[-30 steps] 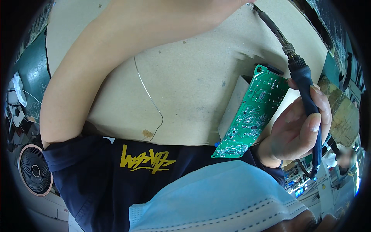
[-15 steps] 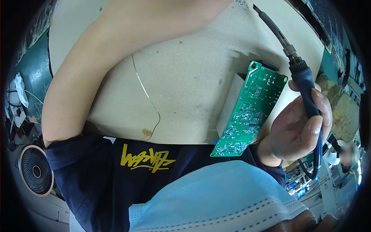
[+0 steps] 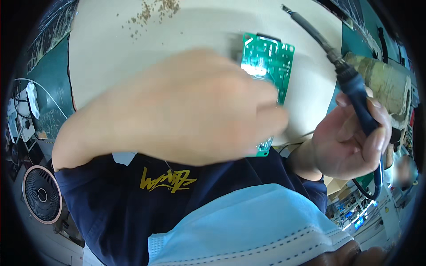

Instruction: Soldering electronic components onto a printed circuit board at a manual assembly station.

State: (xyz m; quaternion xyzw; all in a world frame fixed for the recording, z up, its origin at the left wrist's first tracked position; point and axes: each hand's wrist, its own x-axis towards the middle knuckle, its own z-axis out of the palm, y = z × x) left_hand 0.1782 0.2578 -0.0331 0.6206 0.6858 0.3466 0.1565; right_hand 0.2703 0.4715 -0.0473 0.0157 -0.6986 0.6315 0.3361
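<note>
The pale desk (image 3: 133,66) filled the upper view, with crumbs of debris (image 3: 151,13) near its far edge. The person's left hand (image 3: 186,111), large and blurred, lay across the green circuit board (image 3: 268,62), apparently steadying it on the desk; whether its grip was clenched on the board could not be told, since the fingers were smeared. The right hand (image 3: 350,142) was closed round the blue handle of a soldering iron (image 3: 341,75), tip raised clear of the board. A small fan (image 3: 42,195) stood lower left.
</note>
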